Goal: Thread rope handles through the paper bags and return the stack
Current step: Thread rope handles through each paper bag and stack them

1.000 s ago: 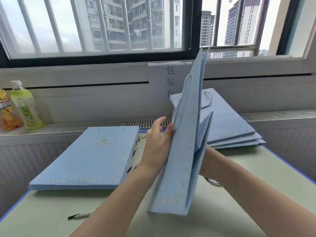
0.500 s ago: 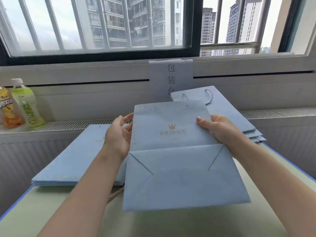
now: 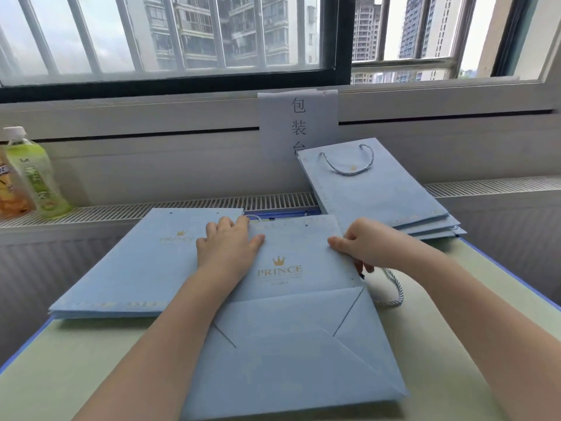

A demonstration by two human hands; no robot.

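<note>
**Me:** Fingers of my left hand lie straight and flat, pressing the top left corner of the folded blue PRINCE bag onto the counter. My right hand curls over the bag's right edge, pinching it between thumb and fingertips.

**Partner:** Where's the rope?

**Me:** One rope handle loops out from under that right edge, just below my right hand. Two punched holes show along the bag's top edge, and they look empty on this face.

**Partner:** So how do you do it well?

**Me:** I'd judge: keep the left palm down so the bag can't slide, lift only the top layer at the mouth, then feed the rope end through one hole at a time.

**Partner:** And then?

**Me:** Roped bags sit stacked at back right, the unthreaded stack beside my left hand. Drink bottles stand on the ledge, well apart.
</note>
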